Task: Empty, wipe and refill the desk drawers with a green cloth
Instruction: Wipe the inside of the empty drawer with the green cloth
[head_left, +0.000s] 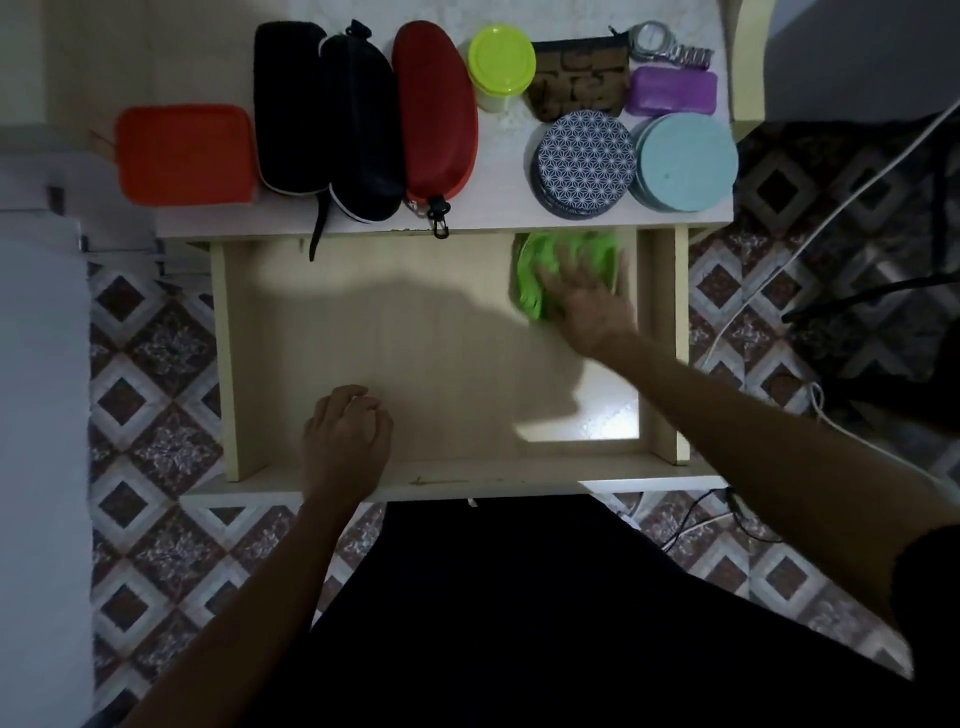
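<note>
Drawer (322, 332) pulled wide open fills the middle of the frame, its pale wooden floor bare apart from a green cloth (566, 270) bunched in the upper right corner, close against the right wall and just under the desk's edge. The person's right hand (589, 304) lies flat on that cloth with fingers spread and straight — pressing it down, not curling round it; the hand looks blurred. The left hand (345, 431) rests near the drawer's front rail at lower centre-left, fingers curled under loosely and holding nothing.

Above, along the top of the frame, the desk top (493, 208) carries a row of things: an orange box (184, 153) at upper left, then two black cases (322, 109) side by side and touching, a red case (436, 109) beside them with its clip hanging over the desk edge, and a lime-lidded tub (501, 65). Further right sit a brown patterned pouch (579, 78), a purple case (672, 91) and a metal watch (670, 47) at the very top. Two round stacks of coasters stand nearest the drawer — one navy with a white star pattern (584, 161), one pale blue (685, 161) — touching each other.

Patterned floor tiles (150, 364) show on both sides of the drawer.
</note>
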